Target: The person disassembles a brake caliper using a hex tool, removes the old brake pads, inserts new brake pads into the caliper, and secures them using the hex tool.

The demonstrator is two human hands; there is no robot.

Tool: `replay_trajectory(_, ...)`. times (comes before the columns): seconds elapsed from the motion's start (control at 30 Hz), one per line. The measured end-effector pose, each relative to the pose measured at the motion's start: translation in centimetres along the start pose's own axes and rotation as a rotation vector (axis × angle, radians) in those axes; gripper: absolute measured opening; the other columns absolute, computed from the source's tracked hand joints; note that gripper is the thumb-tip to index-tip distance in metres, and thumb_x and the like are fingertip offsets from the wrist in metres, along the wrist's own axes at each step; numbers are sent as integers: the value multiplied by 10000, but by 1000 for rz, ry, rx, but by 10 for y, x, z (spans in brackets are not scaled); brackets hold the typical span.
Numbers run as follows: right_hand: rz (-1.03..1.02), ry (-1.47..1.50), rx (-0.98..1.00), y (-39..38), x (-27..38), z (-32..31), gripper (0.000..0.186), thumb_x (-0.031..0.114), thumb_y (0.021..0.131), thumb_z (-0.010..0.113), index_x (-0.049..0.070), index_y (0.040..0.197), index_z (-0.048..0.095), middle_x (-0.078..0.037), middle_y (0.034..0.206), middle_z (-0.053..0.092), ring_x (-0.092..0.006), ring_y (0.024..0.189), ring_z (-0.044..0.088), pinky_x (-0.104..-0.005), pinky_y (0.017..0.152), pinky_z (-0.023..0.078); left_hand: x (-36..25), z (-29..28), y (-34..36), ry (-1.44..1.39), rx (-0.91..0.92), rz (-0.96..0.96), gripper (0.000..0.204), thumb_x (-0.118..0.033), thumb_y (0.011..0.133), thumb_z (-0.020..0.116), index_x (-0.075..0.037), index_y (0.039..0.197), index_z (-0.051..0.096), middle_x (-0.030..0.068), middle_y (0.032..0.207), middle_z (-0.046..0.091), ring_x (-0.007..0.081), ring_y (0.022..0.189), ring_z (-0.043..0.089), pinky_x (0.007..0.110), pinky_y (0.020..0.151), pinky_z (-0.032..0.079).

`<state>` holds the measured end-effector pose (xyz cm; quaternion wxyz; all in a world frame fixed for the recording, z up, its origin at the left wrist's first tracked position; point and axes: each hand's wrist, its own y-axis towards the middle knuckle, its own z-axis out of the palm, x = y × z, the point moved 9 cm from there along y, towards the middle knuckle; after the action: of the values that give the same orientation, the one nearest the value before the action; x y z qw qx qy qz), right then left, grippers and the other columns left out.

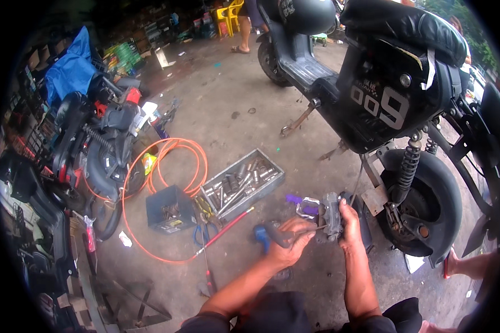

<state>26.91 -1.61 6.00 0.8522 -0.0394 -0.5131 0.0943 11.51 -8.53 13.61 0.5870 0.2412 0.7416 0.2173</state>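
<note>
My left hand (289, 243) is closed around a dark-handled screwdriver (279, 235), its thin shaft pointing right at a grey metal brake caliper (331, 217). The caliper is gripped in my right hand (348, 223), thumb on top. A thin dark hose (360, 176) runs from near the caliper up toward the black scooter (386, 83). Just behind the caliper, a pale metal bracket (308, 207) and something purple (294, 198) lie on the floor. Beside my left hand is a blue-handled object (261, 236), partly hidden.
The scooter's rear wheel (422, 205) stands at right, near a person's foot (461, 263). Left of my hands are a metal tray (280, 176) of sockets, a dark bin (166, 211), a red-handled bar (228, 228) and a coiled orange hose (126, 219). Scooter parts (103, 161) crowd the far left.
</note>
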Motion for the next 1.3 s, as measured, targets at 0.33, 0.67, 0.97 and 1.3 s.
replay_trajectory(0.33,8,2,-40,-4,3,-2,414,385,938,516,-5,1032,622,-96,901,668,-174,763,634,-304,694,506,-12,-5,1,150,-170,187,192,-66,791,718,-40,947,610,76,769,602,245,657,572,360,569,457)
replay_trajectory(0.67,57,0,-33,3,-7,-5,419,398,936,520,2,1017,630,-96,883,672,-180,742,638,-307,672,513,3,5,7,-43,84,-134,200,-79,874,615,-12,1059,581,122,902,600,235,796,604,319,715,474)
replay_trajectory(0.97,54,1,48,5,-3,-4,386,354,940,524,0,1060,620,-102,938,672,-166,806,643,-297,723,511,-12,0,0,149,-83,65,124,-67,826,671,-26,934,624,131,870,668,239,749,653,336,643,504)
replay_trajectory(1.3,66,28,-5,4,-5,-5,405,356,944,511,-13,1079,609,-111,954,670,-183,817,646,-314,739,515,-2,0,-2,-32,-262,80,148,-72,840,681,10,956,638,89,811,655,182,703,619,298,657,486)
